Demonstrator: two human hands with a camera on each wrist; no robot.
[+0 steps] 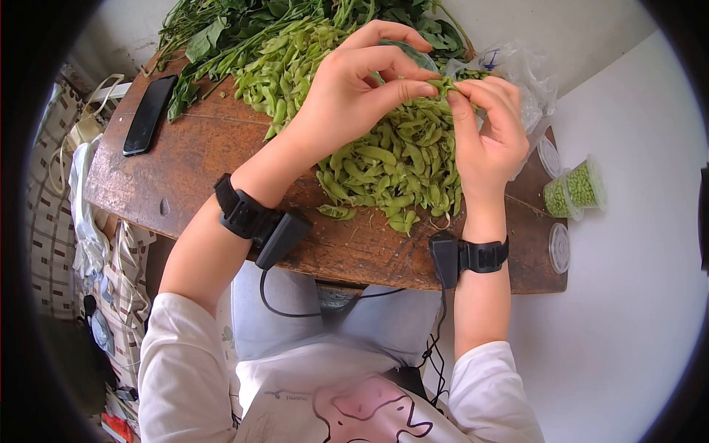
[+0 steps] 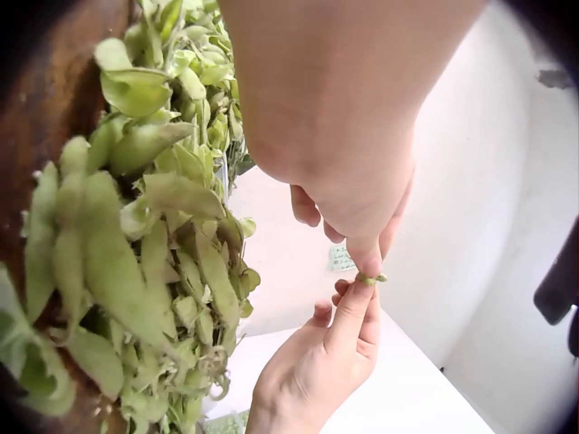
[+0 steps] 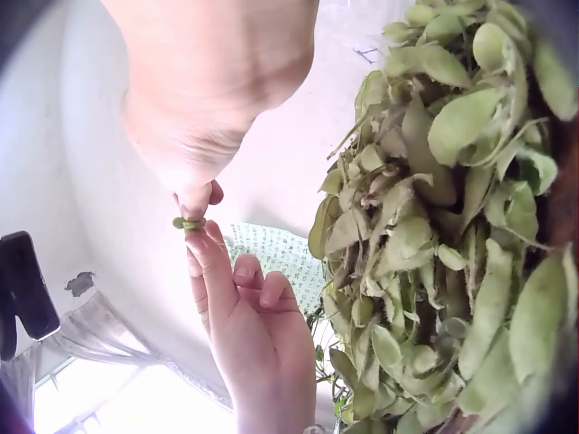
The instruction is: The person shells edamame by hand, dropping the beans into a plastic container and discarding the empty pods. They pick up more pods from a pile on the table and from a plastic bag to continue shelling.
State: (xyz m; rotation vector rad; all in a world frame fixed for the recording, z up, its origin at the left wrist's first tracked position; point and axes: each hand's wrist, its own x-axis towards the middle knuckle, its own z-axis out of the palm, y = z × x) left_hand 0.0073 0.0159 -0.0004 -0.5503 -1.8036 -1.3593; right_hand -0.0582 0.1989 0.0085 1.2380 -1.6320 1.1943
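Both hands meet above a heap of green soybean pods [image 1: 399,162], holding one small green soybean pod [image 1: 443,86] between them. My left hand [image 1: 354,85] pinches its left end between thumb and index finger, the other fingers spread loosely. From the other side my right hand [image 1: 491,136] pinches the pod with thumb and fingertips. In the left wrist view the pod [image 2: 371,279] shows as a small green bit at the meeting fingertips. The right wrist view shows the pod [image 3: 187,223] there too, mostly covered by the fingers.
A clear bowl [image 1: 408,53] sits partly hidden behind the left hand. Leafy stems [image 1: 214,44] lie at the back, a phone [image 1: 150,114] at left. Plastic bag [image 1: 535,77], tubs of shelled beans [image 1: 582,186] and a round lid [image 1: 560,248] are at right on the wooden table [image 1: 199,177].
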